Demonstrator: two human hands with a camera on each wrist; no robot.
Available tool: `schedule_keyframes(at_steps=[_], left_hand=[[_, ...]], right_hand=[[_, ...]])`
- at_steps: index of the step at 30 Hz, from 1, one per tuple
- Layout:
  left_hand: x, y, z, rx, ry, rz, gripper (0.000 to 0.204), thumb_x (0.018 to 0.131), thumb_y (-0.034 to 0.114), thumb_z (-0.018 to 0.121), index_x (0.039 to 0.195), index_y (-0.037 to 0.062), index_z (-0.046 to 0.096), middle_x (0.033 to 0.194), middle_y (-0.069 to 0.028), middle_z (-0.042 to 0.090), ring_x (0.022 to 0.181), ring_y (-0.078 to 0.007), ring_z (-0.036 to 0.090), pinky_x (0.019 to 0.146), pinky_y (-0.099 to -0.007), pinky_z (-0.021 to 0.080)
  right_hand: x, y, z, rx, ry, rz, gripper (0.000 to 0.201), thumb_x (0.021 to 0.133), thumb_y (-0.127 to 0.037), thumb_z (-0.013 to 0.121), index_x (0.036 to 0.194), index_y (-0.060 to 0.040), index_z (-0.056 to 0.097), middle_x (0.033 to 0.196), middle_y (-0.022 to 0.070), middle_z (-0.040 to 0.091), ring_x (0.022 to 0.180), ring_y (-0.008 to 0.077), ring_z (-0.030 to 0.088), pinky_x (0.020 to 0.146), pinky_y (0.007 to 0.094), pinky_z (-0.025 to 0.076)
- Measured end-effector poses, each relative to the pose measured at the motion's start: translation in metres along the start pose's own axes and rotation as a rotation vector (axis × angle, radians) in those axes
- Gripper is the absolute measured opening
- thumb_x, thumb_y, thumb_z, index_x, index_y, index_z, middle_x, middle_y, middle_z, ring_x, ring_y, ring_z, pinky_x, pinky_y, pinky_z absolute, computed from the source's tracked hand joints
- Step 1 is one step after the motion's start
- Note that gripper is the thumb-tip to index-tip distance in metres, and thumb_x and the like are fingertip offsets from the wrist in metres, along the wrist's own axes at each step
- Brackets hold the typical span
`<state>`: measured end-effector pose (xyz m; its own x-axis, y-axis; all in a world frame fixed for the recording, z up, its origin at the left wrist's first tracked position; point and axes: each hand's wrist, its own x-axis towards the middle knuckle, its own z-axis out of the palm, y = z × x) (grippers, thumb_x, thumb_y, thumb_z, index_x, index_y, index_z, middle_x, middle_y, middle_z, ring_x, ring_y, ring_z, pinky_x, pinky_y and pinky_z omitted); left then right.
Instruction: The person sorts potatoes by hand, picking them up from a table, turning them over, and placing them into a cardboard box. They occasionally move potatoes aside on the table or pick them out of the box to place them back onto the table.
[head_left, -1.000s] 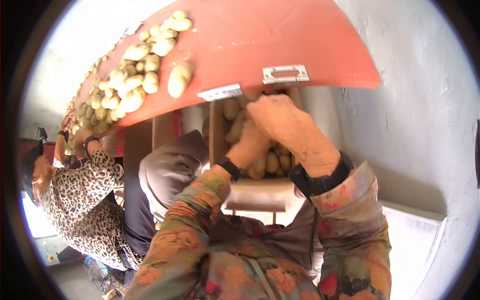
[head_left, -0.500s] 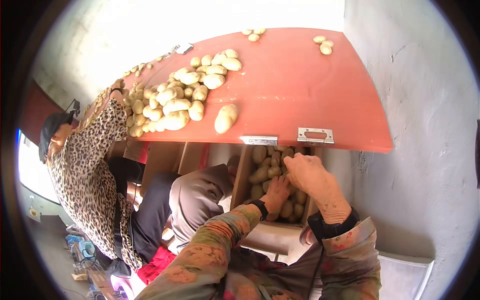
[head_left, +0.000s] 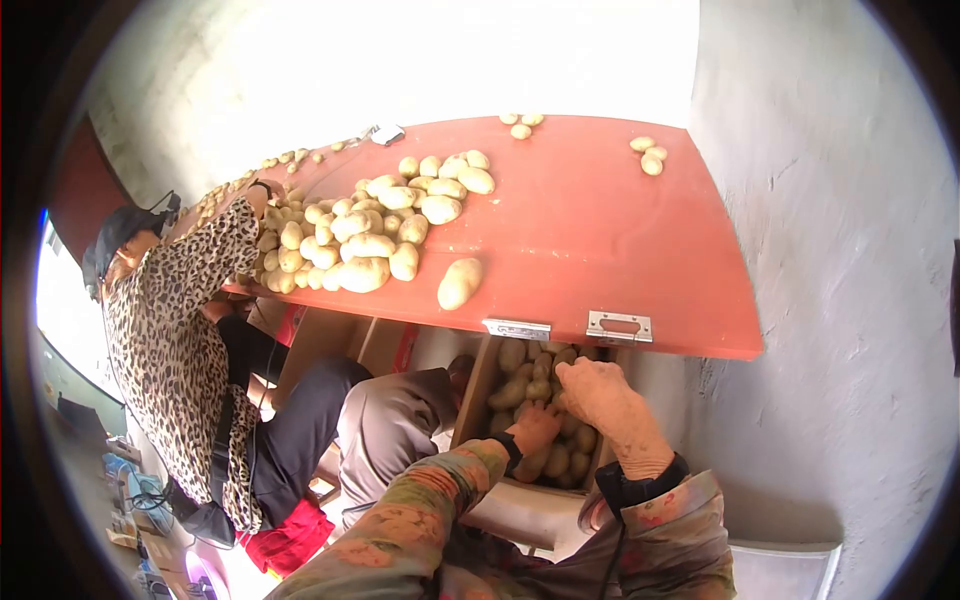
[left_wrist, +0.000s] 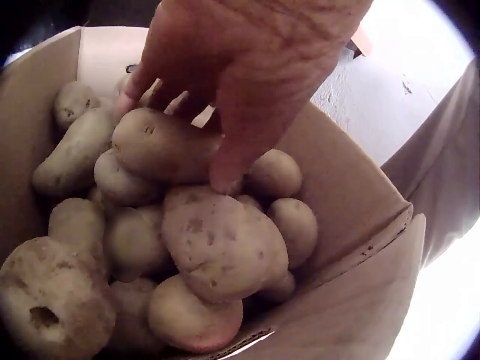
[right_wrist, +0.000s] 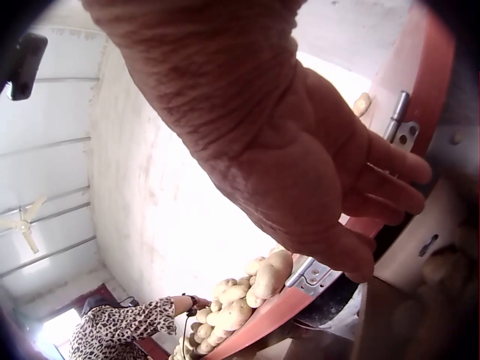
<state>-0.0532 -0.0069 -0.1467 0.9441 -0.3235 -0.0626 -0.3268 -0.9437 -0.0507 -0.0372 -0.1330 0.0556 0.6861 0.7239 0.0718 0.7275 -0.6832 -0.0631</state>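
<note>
A cardboard box (head_left: 468,398) full of potatoes (head_left: 522,384) stands under the edge of a red table (head_left: 600,250). Both my hands are down inside it. My left hand (head_left: 538,422) reaches over the heap. In the left wrist view its fingers (left_wrist: 135,90) are nearly straight, and fingertips and thumb touch a long potato (left_wrist: 161,146) on top. My right hand (head_left: 582,386) hovers above the potatoes near the box's far end. In the right wrist view the right hand (right_wrist: 379,217) is relaxed, fingers loosely bent, and holds nothing.
A pile of potatoes (head_left: 370,225) lies on the red table, with one loose potato (head_left: 458,283) near its edge and a metal latch (head_left: 618,327). A person in a leopard-print shirt (head_left: 170,340) reaches into the pile. A grey wall (head_left: 830,300) stands at the right.
The head view has tilted up, so more of the table shows and the box sits lower in the frame. Both hands stay in the box and have shifted only a little over the potatoes.
</note>
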Motion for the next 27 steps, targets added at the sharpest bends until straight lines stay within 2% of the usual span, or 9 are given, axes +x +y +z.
schedule_keyframes(at_steps=[6, 8, 9, 11, 15, 20, 24, 26, 27], left_hand=[[-0.011, -0.014, 0.013, -0.093, 0.173, 0.014, 0.021, 0.080, 0.016, 0.055, 0.098, 0.0097, 0.065, 0.096, -0.0122, 0.066, 0.092, -0.0351, 0.063, 0.073, -0.0485, 0.051], [-0.011, -0.014, 0.000, -0.272, -0.126, -0.092, 0.024, 0.076, 0.022, 0.058, 0.094, 0.0071, 0.066, 0.089, -0.0144, 0.067, 0.084, -0.0350, 0.066, 0.069, -0.0465, 0.052], [-0.018, -0.014, -0.011, -0.273, -0.127, -0.093, 0.024, 0.076, 0.022, 0.058, 0.094, 0.0071, 0.066, 0.089, -0.0144, 0.067, 0.084, -0.0350, 0.066, 0.069, -0.0465, 0.052], [-0.034, -0.016, -0.037, -0.287, -0.240, 0.046, 0.032, 0.072, 0.032, 0.062, 0.088, 0.0049, 0.066, 0.085, -0.0173, 0.067, 0.082, -0.0337, 0.066, 0.071, -0.0446, 0.052], [-0.052, -0.012, -0.078, -0.336, -0.275, -0.033, 0.042, 0.070, 0.040, 0.064, 0.093, 0.0052, 0.064, 0.086, -0.0193, 0.067, 0.083, -0.0363, 0.065, 0.072, -0.0459, 0.052], [-0.076, -0.025, -0.158, -0.436, 0.022, -0.139, 0.046, 0.071, 0.038, 0.065, 0.100, 0.0051, 0.052, 0.083, -0.0206, 0.065, 0.083, -0.0396, 0.063, 0.071, -0.0475, 0.050], [-0.076, -0.056, -0.190, -0.442, 0.511, -0.129, 0.043, 0.071, 0.031, 0.066, 0.103, 0.0074, 0.051, 0.092, -0.0212, 0.063, 0.083, -0.0381, 0.062, 0.070, -0.0473, 0.050], [-0.074, -0.062, -0.225, -0.368, 0.462, -0.313, 0.040, 0.070, 0.028, 0.067, 0.098, 0.0059, 0.049, 0.085, -0.0209, 0.062, 0.076, -0.0375, 0.062, 0.065, -0.0457, 0.051], [-0.069, -0.072, -0.229, -0.290, 0.550, -0.312, 0.042, 0.070, 0.027, 0.067, 0.103, 0.0070, 0.050, 0.086, -0.0200, 0.062, 0.078, -0.0368, 0.063, 0.065, -0.0445, 0.052]], right_hand=[[-0.002, -0.006, -0.003, 0.008, -0.063, 0.011, 0.022, 0.078, -0.019, 0.064, 0.093, -0.0027, 0.061, 0.086, 0.0162, 0.065, 0.087, 0.0341, 0.064, 0.074, 0.0425, 0.053], [0.000, -0.006, 0.003, -0.009, -0.061, 0.019, 0.023, 0.078, -0.020, 0.065, 0.094, -0.0029, 0.061, 0.087, 0.0163, 0.065, 0.088, 0.0339, 0.064, 0.076, 0.0426, 0.052], [0.000, -0.007, 0.003, -0.009, -0.073, 0.020, 0.024, 0.078, -0.020, 0.065, 0.095, -0.0031, 0.061, 0.089, 0.0164, 0.065, 0.089, 0.0337, 0.064, 0.077, 0.0426, 0.052], [-0.001, -0.013, -0.003, -0.006, -0.090, 0.034, 0.024, 0.078, -0.021, 0.065, 0.095, -0.0034, 0.061, 0.091, 0.0164, 0.064, 0.090, 0.0335, 0.063, 0.078, 0.0425, 0.051], [0.001, -0.014, 0.001, -0.008, -0.101, 0.037, 0.025, 0.078, -0.022, 0.066, 0.095, -0.0040, 0.061, 0.094, 0.0165, 0.064, 0.092, 0.0331, 0.063, 0.079, 0.0424, 0.051], [0.001, -0.018, -0.004, -0.010, -0.110, 0.043, 0.026, 0.077, -0.021, 0.067, 0.095, -0.0039, 0.061, 0.092, 0.0162, 0.064, 0.091, 0.0333, 0.063, 0.078, 0.0427, 0.051], [0.000, -0.019, -0.004, -0.006, -0.079, 0.029, 0.026, 0.076, -0.022, 0.069, 0.093, -0.0039, 0.061, 0.091, 0.0163, 0.064, 0.090, 0.0338, 0.063, 0.077, 0.0430, 0.051], [0.002, -0.021, -0.007, -0.009, -0.086, 0.024, 0.026, 0.076, -0.022, 0.069, 0.093, -0.0039, 0.062, 0.090, 0.0164, 0.064, 0.089, 0.0338, 0.064, 0.077, 0.0430, 0.052], [0.003, -0.021, -0.008, -0.012, -0.086, 0.019, 0.026, 0.075, -0.022, 0.069, 0.092, -0.0040, 0.062, 0.090, 0.0165, 0.065, 0.089, 0.0338, 0.064, 0.077, 0.0431, 0.052]])
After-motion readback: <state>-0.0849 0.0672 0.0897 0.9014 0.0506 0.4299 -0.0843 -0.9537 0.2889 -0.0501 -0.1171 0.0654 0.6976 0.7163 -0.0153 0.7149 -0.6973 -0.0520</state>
